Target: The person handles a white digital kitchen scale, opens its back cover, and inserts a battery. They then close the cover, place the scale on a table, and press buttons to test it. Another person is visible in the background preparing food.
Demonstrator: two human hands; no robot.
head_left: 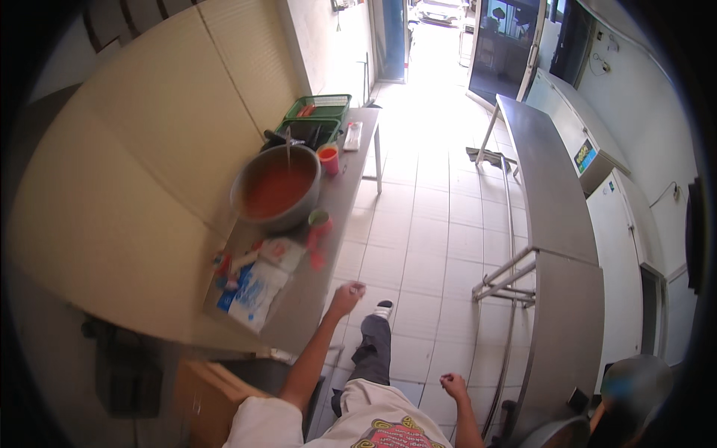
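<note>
My left hand (pixel 346 299) is out in front beside the edge of the steel table, its fingers curled. A small pale spot shows at the fingers; what it is I cannot make out. Lower and to the right, my right hand (pixel 452 385) hangs over the floor with bent fingers and nothing visible in it. Nearest my left hand on the table (pixel 299 313) lie a white and blue plastic packet (pixel 258 295) and a green-rimmed cup (pixel 320 219) with red plastic beside it. A large metal bowl (pixel 258 216) of red-orange sauce stands behind them, a ladle (pixel 288 145) in it.
Past the bowl are a pink cup (pixel 328 160) and green baskets (pixel 317 107). Long steel tables (pixel 541 172) and white chest freezers (pixel 624 216) line the right side. A tiled floor (pixel 418 246) runs between to a bright doorway. A cardboard box (pixel 205 399) stands lower left.
</note>
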